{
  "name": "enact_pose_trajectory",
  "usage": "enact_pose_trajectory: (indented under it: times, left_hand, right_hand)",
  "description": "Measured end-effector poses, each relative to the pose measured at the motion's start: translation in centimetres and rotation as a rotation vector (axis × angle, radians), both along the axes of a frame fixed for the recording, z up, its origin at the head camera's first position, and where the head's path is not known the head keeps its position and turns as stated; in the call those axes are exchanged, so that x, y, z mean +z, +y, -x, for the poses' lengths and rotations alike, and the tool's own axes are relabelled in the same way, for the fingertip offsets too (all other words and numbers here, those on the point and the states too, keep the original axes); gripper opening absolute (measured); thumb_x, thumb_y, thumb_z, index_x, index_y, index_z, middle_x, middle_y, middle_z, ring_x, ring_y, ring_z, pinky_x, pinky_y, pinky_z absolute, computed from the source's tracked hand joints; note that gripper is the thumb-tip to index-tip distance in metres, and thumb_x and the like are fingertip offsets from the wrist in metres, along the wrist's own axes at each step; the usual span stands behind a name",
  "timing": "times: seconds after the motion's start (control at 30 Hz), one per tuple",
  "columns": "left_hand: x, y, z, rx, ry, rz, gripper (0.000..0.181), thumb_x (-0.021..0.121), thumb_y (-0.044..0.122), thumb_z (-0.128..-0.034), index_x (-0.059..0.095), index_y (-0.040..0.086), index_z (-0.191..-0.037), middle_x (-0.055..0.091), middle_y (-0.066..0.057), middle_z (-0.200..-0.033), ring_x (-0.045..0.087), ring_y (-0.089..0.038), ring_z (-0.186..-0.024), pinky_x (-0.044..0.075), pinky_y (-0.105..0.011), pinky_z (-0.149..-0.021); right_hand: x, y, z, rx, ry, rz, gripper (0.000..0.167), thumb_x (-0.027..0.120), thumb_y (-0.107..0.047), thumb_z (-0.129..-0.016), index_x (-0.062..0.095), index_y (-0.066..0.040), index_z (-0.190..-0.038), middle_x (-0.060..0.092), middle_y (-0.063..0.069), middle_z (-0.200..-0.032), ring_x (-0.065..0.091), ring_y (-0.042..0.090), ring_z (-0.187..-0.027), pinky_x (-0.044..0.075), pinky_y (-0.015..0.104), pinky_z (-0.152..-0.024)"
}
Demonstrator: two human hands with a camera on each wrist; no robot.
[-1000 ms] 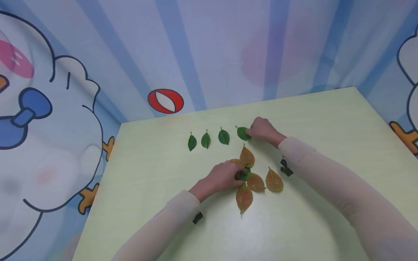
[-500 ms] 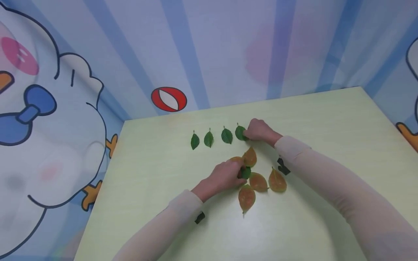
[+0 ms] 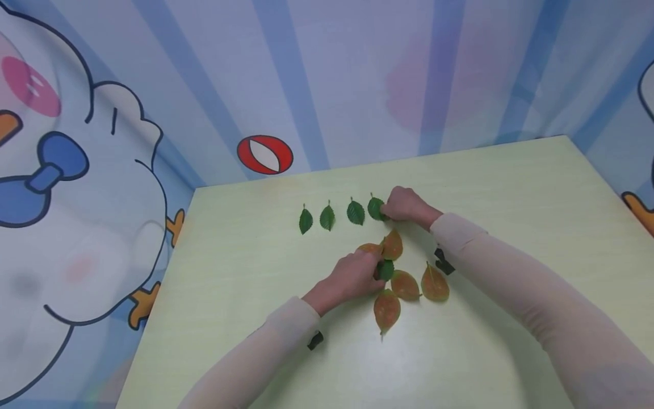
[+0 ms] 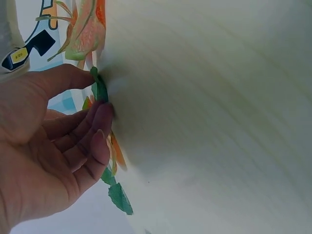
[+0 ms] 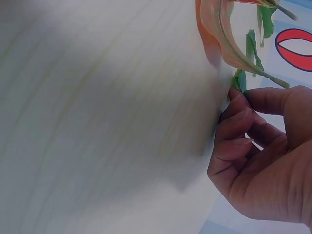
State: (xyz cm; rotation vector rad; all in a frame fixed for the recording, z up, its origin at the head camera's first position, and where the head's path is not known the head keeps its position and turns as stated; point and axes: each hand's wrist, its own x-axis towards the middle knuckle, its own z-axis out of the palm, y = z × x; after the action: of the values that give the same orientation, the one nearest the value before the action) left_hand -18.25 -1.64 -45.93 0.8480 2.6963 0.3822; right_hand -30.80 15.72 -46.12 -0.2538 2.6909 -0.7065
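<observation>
In the head view, the right hand pinches the edge of a green leaf at the right end of a row of green leaves. The right wrist view shows thumb and fingertips of the right hand on that leaf. Lower down, the left hand holds another green leaf among several orange-brown leaves. In the left wrist view this leaf stands between the thumb and fingers of the left hand.
A pale table lies under both arms. Behind it rises a blue striped wall with a red and white ball picture. One orange-brown leaf lies to the right of the others, by the right forearm.
Over the last second the right hand has shifted slightly left, and its leaf has turned more upright beside the row. The left hand keeps its hold. The head view has moved a little.
</observation>
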Motion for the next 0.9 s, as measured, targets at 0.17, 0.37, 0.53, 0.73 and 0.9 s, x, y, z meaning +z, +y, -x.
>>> enact_pose_trajectory:
  times: [0.17,0.37,0.53,0.73,0.9]
  left_hand:
    - [0.0,-0.2,-0.1,-0.011,0.025,0.019,0.019,0.079,0.020,-0.0846,0.069,0.009,-0.097,0.066,-0.003,-0.101,0.054,-0.011,-0.075,0.043,-0.024,-0.057]
    - [0.4,-0.5,-0.6,-0.043,0.070,0.055,0.025,0.078,0.016,-0.0849,0.071,0.007,-0.107,0.059,-0.009,-0.126,0.057,-0.014,-0.089,0.049,-0.025,-0.068]
    - [0.5,-0.5,-1.0,-0.094,0.118,0.093,0.031,0.077,0.014,-0.0858,0.069,0.008,-0.116,0.059,-0.008,-0.115,0.057,-0.014,-0.086,0.050,-0.026,-0.067]
    - [0.5,-0.4,-1.2,-0.125,0.164,0.103,0.042,0.075,0.021,-0.0887,0.066,0.010,-0.129,0.060,-0.008,-0.115,0.058,-0.014,-0.089,0.053,-0.027,-0.070]
    - [0.5,-0.3,-1.2,-0.126,0.179,0.124,0.020,0.074,0.020,-0.0891,0.072,0.010,-0.105,0.061,-0.006,-0.106,0.054,-0.012,-0.081,0.047,-0.024,-0.060]
  right_hand:
    - [0.1,0.0,-0.1,-0.002,-0.002,0.006,0.046,0.051,-0.017,-0.091,0.041,-0.017,-0.046,0.028,-0.005,-0.047,0.028,0.011,-0.045,0.032,0.029,-0.054]
    - [0.2,0.1,-0.3,-0.012,-0.010,0.025,0.045,0.051,-0.016,-0.091,0.043,-0.016,-0.047,0.032,-0.005,-0.045,0.030,0.011,-0.043,0.033,0.029,-0.053]
    - [0.0,0.2,-0.2,-0.010,-0.012,0.013,0.043,0.053,-0.017,-0.089,0.042,-0.017,-0.047,0.031,-0.005,-0.046,0.029,0.010,-0.044,0.032,0.028,-0.052]
    - [-0.1,0.3,-0.3,-0.017,-0.016,0.006,0.040,0.052,-0.017,-0.089,0.040,-0.016,-0.051,0.028,-0.005,-0.049,0.030,0.012,-0.047,0.034,0.029,-0.054]
    - [0.0,0.4,-0.6,-0.041,-0.024,0.010,0.035,0.049,-0.015,-0.087,0.036,-0.016,-0.054,0.024,-0.005,-0.052,0.028,0.013,-0.049,0.032,0.029,-0.052]
